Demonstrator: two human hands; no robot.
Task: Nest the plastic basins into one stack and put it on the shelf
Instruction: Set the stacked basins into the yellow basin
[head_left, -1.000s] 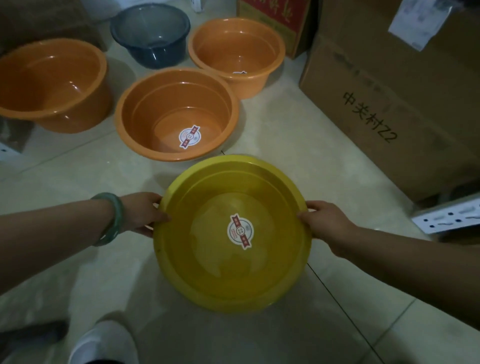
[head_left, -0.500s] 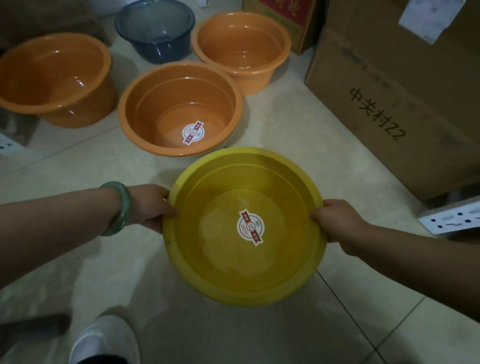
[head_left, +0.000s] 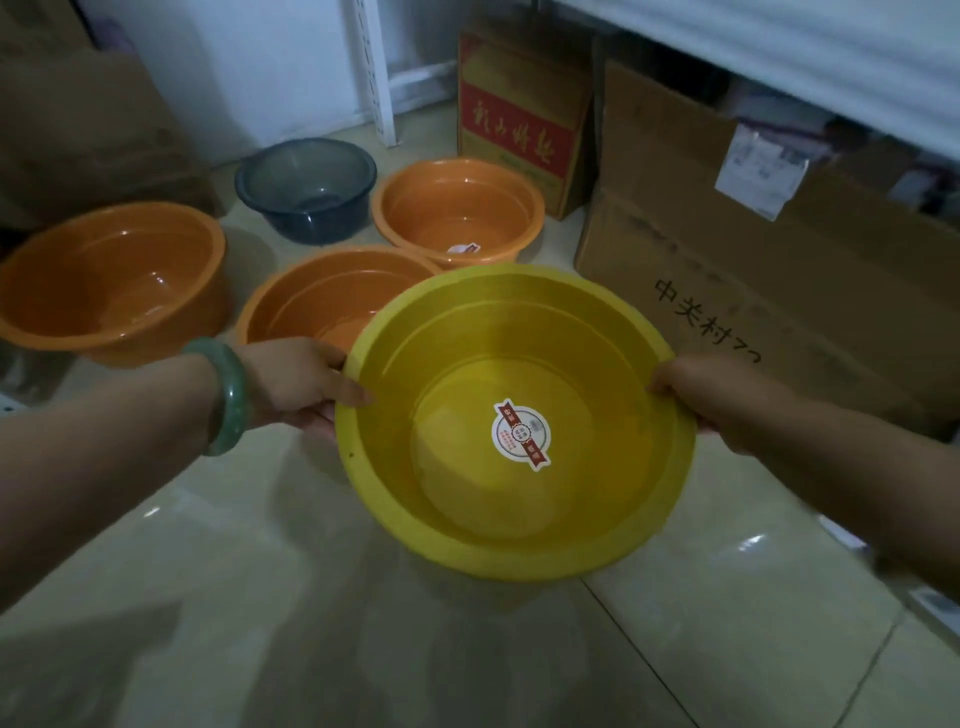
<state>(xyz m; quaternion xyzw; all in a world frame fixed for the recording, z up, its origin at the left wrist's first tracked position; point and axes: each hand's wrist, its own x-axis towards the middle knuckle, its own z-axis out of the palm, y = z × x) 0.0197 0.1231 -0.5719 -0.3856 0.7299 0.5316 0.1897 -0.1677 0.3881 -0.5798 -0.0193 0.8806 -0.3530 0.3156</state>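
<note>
I hold a yellow basin (head_left: 587, 364) with a round sticker inside, lifted above the tiled floor. My left hand (head_left: 296, 384) grips its left rim and my right hand (head_left: 711, 389) grips its right rim. Just behind it on the floor stands an orange basin (head_left: 311, 301), partly hidden by the yellow one. A larger orange basin (head_left: 109, 280) sits at the left. Another orange basin (head_left: 457, 208) and a dark grey translucent basin (head_left: 306, 187) stand further back.
Large cardboard boxes (head_left: 753, 291) line the right side, and a red-printed carton (head_left: 519, 119) stands behind the basins. A white slotted shelf upright (head_left: 376, 67) rises at the back by the wall. More brown boxes (head_left: 88, 130) stand at the far left.
The yellow basin has risen and moved forward in both hands, now overlapping the near orange basin. The view has tilted up, showing the shelf upright and wall.
</note>
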